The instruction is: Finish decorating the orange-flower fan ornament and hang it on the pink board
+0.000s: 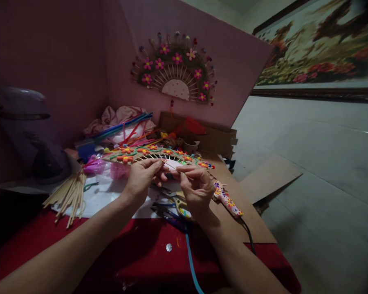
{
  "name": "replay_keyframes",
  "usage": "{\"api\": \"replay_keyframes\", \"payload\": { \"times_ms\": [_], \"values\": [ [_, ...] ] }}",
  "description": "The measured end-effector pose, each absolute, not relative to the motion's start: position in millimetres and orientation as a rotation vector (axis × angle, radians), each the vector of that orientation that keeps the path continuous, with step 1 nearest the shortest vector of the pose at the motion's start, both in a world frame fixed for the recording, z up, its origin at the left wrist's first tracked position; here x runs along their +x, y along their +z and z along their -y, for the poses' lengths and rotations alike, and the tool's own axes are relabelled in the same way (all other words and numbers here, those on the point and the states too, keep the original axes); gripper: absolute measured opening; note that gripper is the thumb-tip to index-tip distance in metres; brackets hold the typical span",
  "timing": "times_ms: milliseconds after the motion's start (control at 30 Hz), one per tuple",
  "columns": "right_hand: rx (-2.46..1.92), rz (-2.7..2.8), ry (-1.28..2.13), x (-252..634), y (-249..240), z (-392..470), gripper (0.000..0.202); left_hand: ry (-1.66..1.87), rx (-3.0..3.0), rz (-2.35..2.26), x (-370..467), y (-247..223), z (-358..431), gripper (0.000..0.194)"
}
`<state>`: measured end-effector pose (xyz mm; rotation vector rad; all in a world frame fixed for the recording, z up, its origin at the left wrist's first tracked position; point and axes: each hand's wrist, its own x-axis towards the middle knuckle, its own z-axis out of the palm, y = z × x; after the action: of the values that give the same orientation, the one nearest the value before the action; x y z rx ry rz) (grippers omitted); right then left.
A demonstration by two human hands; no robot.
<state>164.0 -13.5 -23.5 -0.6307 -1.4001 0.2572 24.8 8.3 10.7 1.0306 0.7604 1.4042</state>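
Just in front of a decorated fan [125, 158], my left hand [141, 179] pinches one end of a thin strand [171, 166]. My right hand [198, 190] pinches its other end, so the strand spans the short gap between my fingertips. It looks partly orange, and I cannot make out its exact kind. The fan has orange felt-like flowers, thin sticks and a pale half-round centre. Below my hands lie yellow-handled snips [179, 201] and dark-blue-handled pliers [169, 216], partly covered by my right hand and wrist.
A bundle of wooden sticks [69, 198] lies left. A flower-patterned glue gun [228, 201] with a black cord rests right on cardboard [257, 228]. Coloured pipe cleaners [122, 127] pile up behind. A similar fan [177, 59] hangs above. A turquoise strip [192, 261] crosses the red cloth [135, 253].
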Motion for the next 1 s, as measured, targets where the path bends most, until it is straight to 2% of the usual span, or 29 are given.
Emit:
{"api": "replay_keyframes", "payload": {
  "times_ms": [200, 333, 567, 1000],
  "values": [
    [-0.615, 1.400, 0.262, 161.4, -26.1, 17.8, 0.011, 1.419, 0.962, -0.733, 23.4, 11.9, -9.1, 0.021],
    [-0.890, 1.494, 0.177, 159.6, -25.7, 17.5, 0.004, 1.433, 1.047, -0.744, 22.9, 10.9, -9.3, 0.021],
    [-1.165, 1.713, 0.168, 157.4, -20.6, 20.3, 0.020, 1.367, 1.256, -0.815, 25.6, 9.2, -6.5, 0.023],
    [-1.181, 1.682, 0.181, 155.8, -20.8, 25.4, 0.019, 1.384, 1.194, -0.804, 27.2, 9.4, -7.1, 0.025]
  ]
}}
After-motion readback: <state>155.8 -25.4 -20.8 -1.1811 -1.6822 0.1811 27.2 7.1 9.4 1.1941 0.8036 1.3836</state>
